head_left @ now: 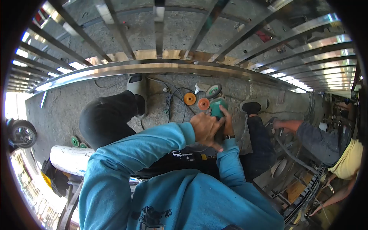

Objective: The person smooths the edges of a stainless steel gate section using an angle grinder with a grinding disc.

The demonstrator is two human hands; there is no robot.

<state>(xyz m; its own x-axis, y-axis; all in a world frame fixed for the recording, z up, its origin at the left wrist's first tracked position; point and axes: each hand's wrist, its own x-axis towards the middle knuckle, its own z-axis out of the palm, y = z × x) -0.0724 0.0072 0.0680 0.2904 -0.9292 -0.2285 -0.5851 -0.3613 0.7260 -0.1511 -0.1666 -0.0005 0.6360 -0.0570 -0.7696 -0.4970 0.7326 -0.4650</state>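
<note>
A green power tool (218, 108) with a round disc at its front is held between my hands, over the concrete floor. My left hand (206, 128) lies across the tool's body, its fingers bent against it. My right hand (227, 122) is wrapped round the tool from the other side, just above a wristband. Beyond the tool, a black-rimmed green disc (213, 91) stands tilted. An orange disc (189, 98) and a red-orange disc (203, 104) lie on the floor beside it.
A long metal rail (161, 68) with upright bars crosses in front. Black cable (171, 100) loops on the floor. At left are a wheel (23, 133), green discs (75, 141) and a white cylinder (70, 160). Another person (347, 159) in yellow works at right.
</note>
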